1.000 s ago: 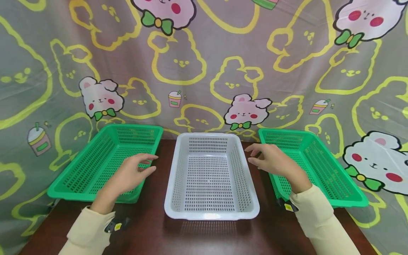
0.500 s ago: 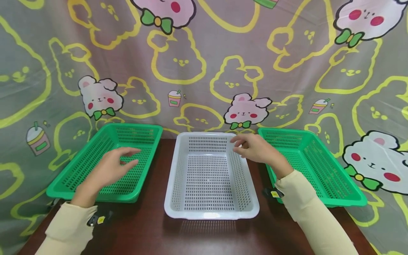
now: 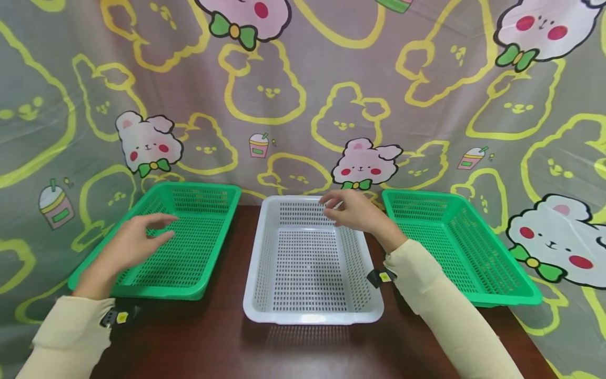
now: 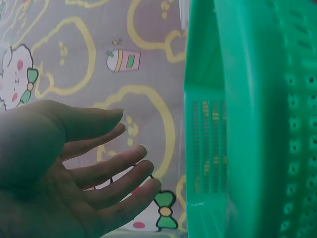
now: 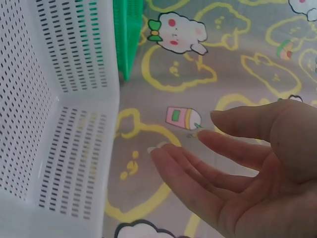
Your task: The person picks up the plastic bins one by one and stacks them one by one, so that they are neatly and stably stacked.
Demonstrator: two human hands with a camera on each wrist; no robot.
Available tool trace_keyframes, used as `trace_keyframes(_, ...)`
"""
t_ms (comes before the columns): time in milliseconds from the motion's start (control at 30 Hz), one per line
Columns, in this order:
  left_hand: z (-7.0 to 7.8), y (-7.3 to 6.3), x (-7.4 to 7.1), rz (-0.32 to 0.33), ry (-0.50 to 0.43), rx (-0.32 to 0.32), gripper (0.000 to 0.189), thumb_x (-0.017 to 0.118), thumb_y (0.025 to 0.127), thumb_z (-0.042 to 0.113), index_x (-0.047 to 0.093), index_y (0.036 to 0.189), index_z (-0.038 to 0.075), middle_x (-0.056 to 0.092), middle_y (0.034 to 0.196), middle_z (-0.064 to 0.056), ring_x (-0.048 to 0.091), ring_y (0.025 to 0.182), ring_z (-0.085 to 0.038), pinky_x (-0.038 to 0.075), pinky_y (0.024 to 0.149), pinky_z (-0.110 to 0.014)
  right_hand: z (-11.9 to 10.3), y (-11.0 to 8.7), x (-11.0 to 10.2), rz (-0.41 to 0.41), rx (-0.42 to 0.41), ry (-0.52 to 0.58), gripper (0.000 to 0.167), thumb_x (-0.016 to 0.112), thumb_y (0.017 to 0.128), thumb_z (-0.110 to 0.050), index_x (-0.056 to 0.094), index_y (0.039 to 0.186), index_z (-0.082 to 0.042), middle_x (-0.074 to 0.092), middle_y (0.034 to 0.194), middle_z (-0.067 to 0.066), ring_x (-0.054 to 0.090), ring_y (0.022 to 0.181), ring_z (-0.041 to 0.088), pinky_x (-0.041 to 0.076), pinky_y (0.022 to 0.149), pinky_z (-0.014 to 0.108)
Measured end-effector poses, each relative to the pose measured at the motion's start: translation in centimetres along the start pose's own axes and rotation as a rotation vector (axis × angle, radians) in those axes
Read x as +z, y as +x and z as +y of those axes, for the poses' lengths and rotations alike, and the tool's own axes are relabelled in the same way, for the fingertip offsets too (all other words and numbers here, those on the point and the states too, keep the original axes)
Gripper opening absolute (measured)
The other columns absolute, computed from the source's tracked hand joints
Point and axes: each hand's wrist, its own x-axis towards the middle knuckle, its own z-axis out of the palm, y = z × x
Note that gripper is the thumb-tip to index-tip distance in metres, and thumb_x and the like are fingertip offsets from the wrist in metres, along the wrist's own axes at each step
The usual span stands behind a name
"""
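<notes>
Yellow tag [image 3: 122, 317] at the left wrist: marking too small to read. White basket [image 3: 307, 273] stands on the surface [image 3: 222, 337], left green basket [image 3: 189, 252] at its 9 o'clock, right green basket [image 3: 492, 252] at its 3 o'clock. Right hand [image 3: 352, 210] hovers over the white basket's 1 o'clock corner; left hand [image 3: 130, 242] hovers above the left green basket. Both hands are released, fingers gently bent, thumbs apart from fingertips, grasping nothing.
</notes>
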Motion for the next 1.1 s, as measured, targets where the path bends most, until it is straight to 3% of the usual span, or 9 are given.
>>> trace_keyframes(500, -3.7, -0.1, -2.6, 0.003, 0.088, -0.037, 0.046, 0.059, 0.106, 0.025, 0.056, 0.14, -0.006, 0.054, 0.139, -0.041, 0.051, 0.125, -0.061, 0.045, 0.09, -0.074, -2.2, 3.3, 5.6, 0.024, -0.002, 0.069, 0.035, 0.067, 0.1, -0.018, 0.064, 0.134, -0.01, 0.07, 0.125, 0.016, 0.075, 0.084, 0.021, 0.064, 0.074, 0.029)
trace_keyframes(833, -6.0, 0.3, -3.5, -0.016, 0.112, -0.048, 0.049, 0.058, 0.106, 0.026, 0.053, 0.14, -0.009, 0.048, 0.14, -0.045, 0.047, 0.124, -0.065, 0.041, 0.092, -0.078, -6.4, 3.8, 9.9, 0.005, -0.017, 0.109, 0.032, 0.068, 0.1, -0.02, 0.067, 0.131, -0.013, 0.071, 0.125, 0.011, 0.071, 0.105, 0.022, 0.061, 0.085, 0.032)
trace_keyframes(1033, -7.1, 0.3, -4.1, -0.018, 0.121, -0.064, 0.049, 0.059, 0.106, 0.024, 0.053, 0.139, -0.012, 0.047, 0.139, -0.047, 0.046, 0.122, -0.067, 0.043, 0.091, -0.077, -8.1, 4.7, 11.5, 0.009, -0.061, 0.079, 0.027, 0.07, 0.097, -0.018, 0.071, 0.123, -0.013, 0.075, 0.116, 0.012, 0.073, 0.094, 0.019, 0.058, 0.082, 0.025)
trace_keyframes(1100, -7.5, 0.4, -4.3, -0.021, 0.133, -0.074, 0.049, 0.059, 0.106, 0.023, 0.053, 0.139, -0.013, 0.046, 0.138, -0.049, 0.046, 0.121, -0.068, 0.043, 0.09, -0.077, -8.4, 5.1, 12.2, -0.022, -0.059, 0.136, 0.025, 0.07, 0.097, -0.016, 0.07, 0.122, -0.011, 0.074, 0.114, 0.014, 0.075, 0.089, 0.021, 0.059, 0.077, 0.022)
